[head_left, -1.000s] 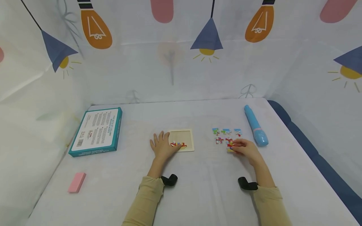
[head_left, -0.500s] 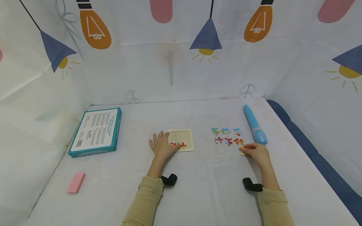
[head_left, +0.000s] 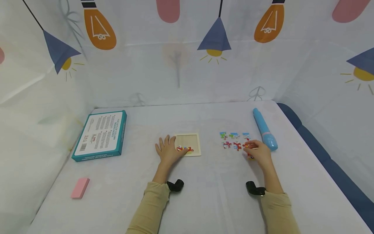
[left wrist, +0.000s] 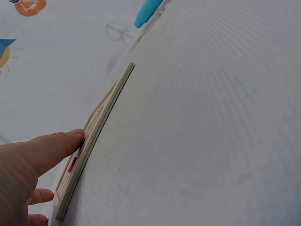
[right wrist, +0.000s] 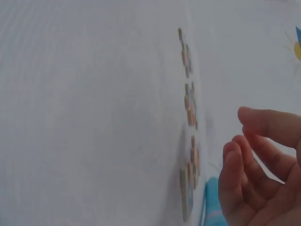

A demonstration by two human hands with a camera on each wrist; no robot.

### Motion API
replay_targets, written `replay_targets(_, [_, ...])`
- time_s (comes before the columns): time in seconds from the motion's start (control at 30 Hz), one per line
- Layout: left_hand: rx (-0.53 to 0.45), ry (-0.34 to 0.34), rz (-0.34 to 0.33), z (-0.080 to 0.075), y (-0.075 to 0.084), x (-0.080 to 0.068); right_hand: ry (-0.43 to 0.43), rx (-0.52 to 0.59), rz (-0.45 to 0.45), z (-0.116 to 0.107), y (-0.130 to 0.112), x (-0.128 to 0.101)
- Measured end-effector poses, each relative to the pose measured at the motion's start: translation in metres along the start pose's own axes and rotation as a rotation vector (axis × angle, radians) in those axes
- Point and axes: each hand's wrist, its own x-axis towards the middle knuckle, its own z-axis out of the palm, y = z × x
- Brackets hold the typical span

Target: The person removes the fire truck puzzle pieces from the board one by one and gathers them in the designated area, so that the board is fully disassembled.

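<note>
In the head view my left hand (head_left: 168, 152) lies spread at the left side of a small wooden puzzle tray (head_left: 199, 144). Its thumb (left wrist: 61, 143) rests over the tray's near edge, by the red and yellow puzzle pieces (head_left: 190, 149) lying inside along the bottom. My right hand (head_left: 260, 153) hovers by the loose pieces on the right, fingers bent loosely, nothing seen between them in the right wrist view. A puzzle piece (head_left: 250, 157) sits below its fingertips, partly hidden. Other loose pieces stand in two rows, among them a red one (head_left: 237, 146) and a green-blue one (head_left: 223, 135).
A light blue pen-shaped device (head_left: 265, 130) lies just beyond the right hand. On the left are a teal and white box (head_left: 99, 135) and a pink block (head_left: 80, 188). The white table (head_left: 204, 195) meets a printed cloth wall at the back.
My right hand moved right with a puzzle piece, set it at the right end of the lower rows, then let go and drew slightly back left and up. The left hand stayed put.
</note>
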Motion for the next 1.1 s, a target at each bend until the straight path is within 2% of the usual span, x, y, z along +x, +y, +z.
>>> replay_targets(0.13, [-0.014, -0.006, -0.003, -0.001, 0.000, 0.000, -0.062, 0.170, -0.090, 0.017, -0.016, 0.005])
replay_targets(0.23, [-0.011, -0.020, -0.004, -0.003, -0.001, 0.001, -0.126, 0.253, -0.146, 0.035, -0.030, 0.009])
replay_targets(0.47, [-0.021, -0.056, 0.008, -0.014, -0.002, 0.000, -0.239, 0.284, -0.158, 0.082, -0.068, 0.010])
replay_targets(0.63, [-0.005, -0.065, 0.022, -0.018, -0.006, 0.001, -0.300, 0.316, -0.213, 0.110, -0.085, 0.011])
replay_targets(0.77, [-0.022, -0.076, 0.025, -0.020, -0.008, 0.002, -0.329, 0.221, -0.255, 0.127, -0.095, 0.010])
replay_targets(1.0, [-0.039, -0.097, 0.034, -0.021, -0.011, 0.003, -0.324, -0.198, -0.333, 0.148, -0.105, 0.008])
replay_targets(1.1, [-0.041, -0.102, 0.032, -0.021, -0.011, 0.003, -0.309, -0.288, -0.351, 0.152, -0.106, 0.008])
